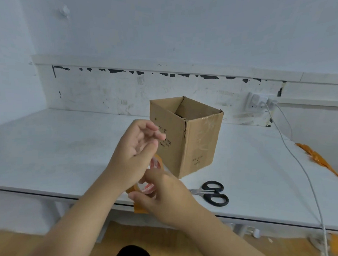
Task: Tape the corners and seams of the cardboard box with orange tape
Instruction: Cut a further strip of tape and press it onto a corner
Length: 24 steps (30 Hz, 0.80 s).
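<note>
Partly hidden, the tape roll (pixel 155 163) sits behind the loosely spread left hand (pixel 133 155); right hand (pixel 162 196) pinches it.

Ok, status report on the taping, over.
Right hand pinches orange tape roll; left hand open above it. Cardboard box open, untaped. Scissors beside box.

Black-handled scissors (pixel 212 193) lie on the white table (pixel 48 152), a white cable (pixel 301 167) nearby.
</note>
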{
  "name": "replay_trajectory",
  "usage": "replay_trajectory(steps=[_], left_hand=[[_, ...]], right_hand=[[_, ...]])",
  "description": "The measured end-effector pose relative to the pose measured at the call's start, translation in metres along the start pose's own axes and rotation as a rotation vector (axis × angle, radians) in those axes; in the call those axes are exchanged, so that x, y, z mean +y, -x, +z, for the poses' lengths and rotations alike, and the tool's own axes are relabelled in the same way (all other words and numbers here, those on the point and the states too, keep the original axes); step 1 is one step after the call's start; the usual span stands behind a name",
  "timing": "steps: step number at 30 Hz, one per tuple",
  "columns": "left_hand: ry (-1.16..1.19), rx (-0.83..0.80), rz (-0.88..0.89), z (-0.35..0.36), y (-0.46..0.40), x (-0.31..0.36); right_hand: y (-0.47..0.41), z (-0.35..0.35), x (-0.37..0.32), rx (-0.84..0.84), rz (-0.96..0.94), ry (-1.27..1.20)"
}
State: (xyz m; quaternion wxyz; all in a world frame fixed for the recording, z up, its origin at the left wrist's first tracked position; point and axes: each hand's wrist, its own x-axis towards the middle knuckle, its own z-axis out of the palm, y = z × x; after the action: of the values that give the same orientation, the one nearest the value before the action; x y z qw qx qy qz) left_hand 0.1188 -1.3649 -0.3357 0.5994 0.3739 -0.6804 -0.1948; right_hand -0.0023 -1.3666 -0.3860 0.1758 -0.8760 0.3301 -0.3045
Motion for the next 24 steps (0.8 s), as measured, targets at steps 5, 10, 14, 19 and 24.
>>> replay_trajectory(steps=[5,10,14,19,24], left_hand=[[0.128,0.414,-0.012,-0.014,0.031,-0.011],[0.099,0.741,-0.531,-0.011,0.113,-0.052],[0.019,0.456,-0.956,0.005,0.143,-0.078],[0.113,0.224,-1.002,0.021,0.142,-0.075],[0.160,0.299,-0.885,0.021,0.136,-0.070]], right_hand=[[0.001,0.000,0.008,0.037,0.132,-0.090],[0.005,0.000,0.016,0.027,0.237,-0.217],[0.005,0.001,0.018,-0.013,0.258,-0.223],[0.007,0.002,0.018,0.006,0.238,-0.235],[0.007,0.000,0.019,-0.026,0.242,-0.227]])
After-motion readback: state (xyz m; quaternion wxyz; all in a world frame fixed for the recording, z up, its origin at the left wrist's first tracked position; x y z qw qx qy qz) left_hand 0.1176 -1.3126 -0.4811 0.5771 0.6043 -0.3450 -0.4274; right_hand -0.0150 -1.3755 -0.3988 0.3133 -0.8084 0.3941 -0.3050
